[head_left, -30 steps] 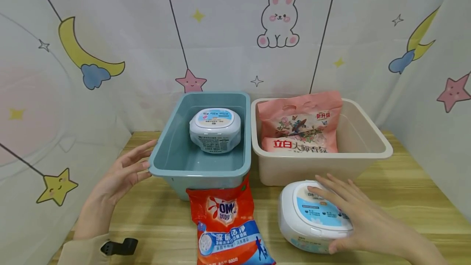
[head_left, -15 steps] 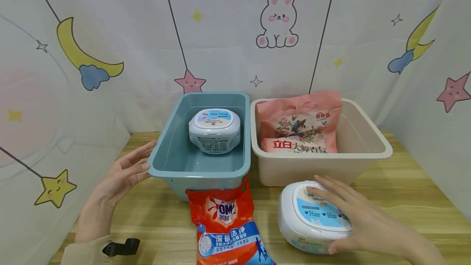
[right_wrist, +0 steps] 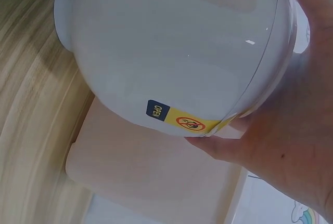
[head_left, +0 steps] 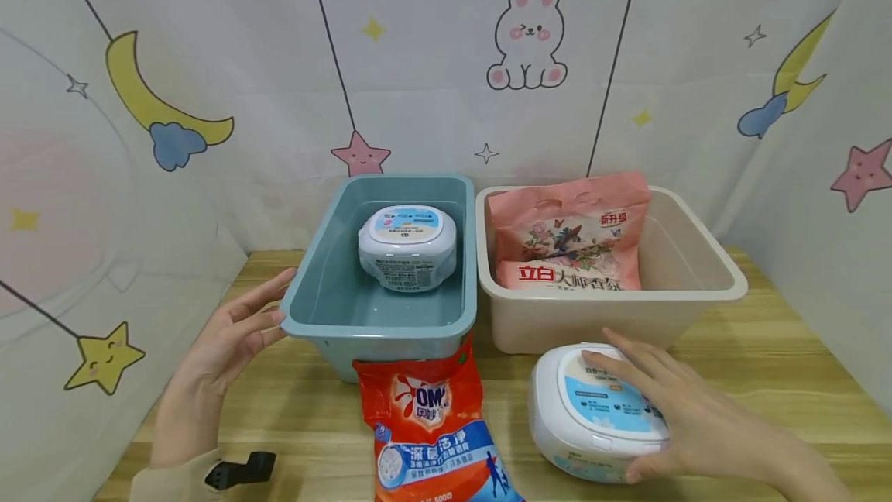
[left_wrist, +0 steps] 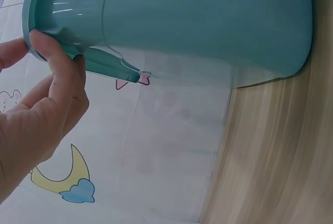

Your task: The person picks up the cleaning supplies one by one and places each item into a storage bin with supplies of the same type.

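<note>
My right hand (head_left: 697, 417) spreads over a white laundry capsule tub (head_left: 557, 421) with a blue label, at the front right of the table. The thumb lies on its near side and the fingers reach across the lid. The right wrist view shows the tub's rounded wall (right_wrist: 171, 63) with a yellow "OPEN" sticker, held from the right side. At the left, my left hand (head_left: 226, 343) touches the rim of a blue basin (head_left: 379, 329); in the left wrist view its fingertips (left_wrist: 44, 39) meet that rim. A similar tub (head_left: 407, 246) sits inside the basin.
A red detergent bag (head_left: 432, 424) lies right in front of the blue basin. Beside that basin stands a cream basin (head_left: 613, 316) with a pink bag (head_left: 567, 235) leaning inside. A printed curtain (head_left: 432, 60) hangs behind the wooden table (head_left: 300, 432).
The left wrist and sleeve shift slightly to the right while the fingertips stay at the rim. The right hand and its tub stay almost in place.
</note>
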Action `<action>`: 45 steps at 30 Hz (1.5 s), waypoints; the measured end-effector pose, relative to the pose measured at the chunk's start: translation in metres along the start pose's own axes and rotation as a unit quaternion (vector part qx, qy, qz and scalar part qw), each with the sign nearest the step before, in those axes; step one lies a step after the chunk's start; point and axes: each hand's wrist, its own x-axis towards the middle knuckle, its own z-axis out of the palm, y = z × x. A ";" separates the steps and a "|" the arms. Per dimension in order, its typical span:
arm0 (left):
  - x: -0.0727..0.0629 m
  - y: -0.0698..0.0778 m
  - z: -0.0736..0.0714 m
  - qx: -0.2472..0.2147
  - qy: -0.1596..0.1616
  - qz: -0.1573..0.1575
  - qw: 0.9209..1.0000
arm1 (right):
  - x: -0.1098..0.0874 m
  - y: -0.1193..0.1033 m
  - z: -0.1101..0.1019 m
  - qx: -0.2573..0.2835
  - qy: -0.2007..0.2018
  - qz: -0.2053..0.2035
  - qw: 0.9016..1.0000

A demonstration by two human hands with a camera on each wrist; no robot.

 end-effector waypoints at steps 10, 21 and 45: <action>0.002 0.001 0.003 -0.003 0.015 -0.001 1.000 | 0.002 -0.001 -0.004 -0.025 0.007 -0.016 1.000; 0.004 -0.001 0.006 -0.015 0.033 -0.003 0.999 | 0.006 0.002 -0.006 -0.041 -0.010 -0.015 0.999; 0.000 0.004 0.007 -0.015 0.031 -0.001 0.999 | 0.017 -0.004 -0.003 -0.088 -0.045 -0.022 0.995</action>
